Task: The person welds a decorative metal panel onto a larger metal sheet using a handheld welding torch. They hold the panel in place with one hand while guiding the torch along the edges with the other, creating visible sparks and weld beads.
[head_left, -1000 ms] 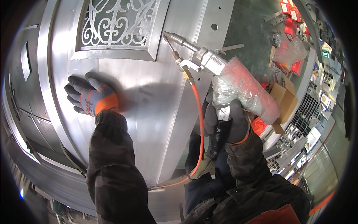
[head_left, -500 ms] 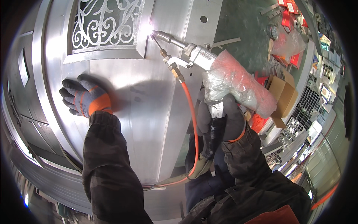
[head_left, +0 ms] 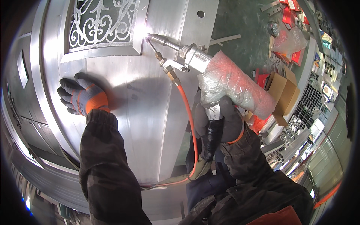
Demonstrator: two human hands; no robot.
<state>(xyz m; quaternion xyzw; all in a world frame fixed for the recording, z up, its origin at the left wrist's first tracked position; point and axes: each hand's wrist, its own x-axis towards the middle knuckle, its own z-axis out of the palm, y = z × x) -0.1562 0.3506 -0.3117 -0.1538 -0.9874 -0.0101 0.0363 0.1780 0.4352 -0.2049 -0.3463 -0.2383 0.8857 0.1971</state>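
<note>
A silvery metal door panel [head_left: 142,120] with a scrollwork grille [head_left: 100,24] set in a raised frame lies before me. My right hand [head_left: 230,122], in a dark glove, is closed round the black-taped handle of a welding gun [head_left: 198,59]. Bubble wrap [head_left: 236,82] covers the gun's body. Its nozzle and thin wire guide [head_left: 153,48] meet at a bright white glow [head_left: 142,31] beside the frame's right side. My left hand [head_left: 85,95], in a grey and orange glove, lies on the panel with its fingers spread, holding nothing.
An orange hose [head_left: 188,116] curves from the wire guide down toward my lap. Right of the panel are an open cardboard box [head_left: 284,93], clear plastic bags [head_left: 290,41], metal strips [head_left: 228,38] and red packets. Stacks of metal tubes [head_left: 305,112] stand farther right.
The whole view has shifted slightly. Against the grille frame, the gun's tip and the glow have moved a little nearer to me, toward the frame's lower right corner. My left hand stays on the panel.
</note>
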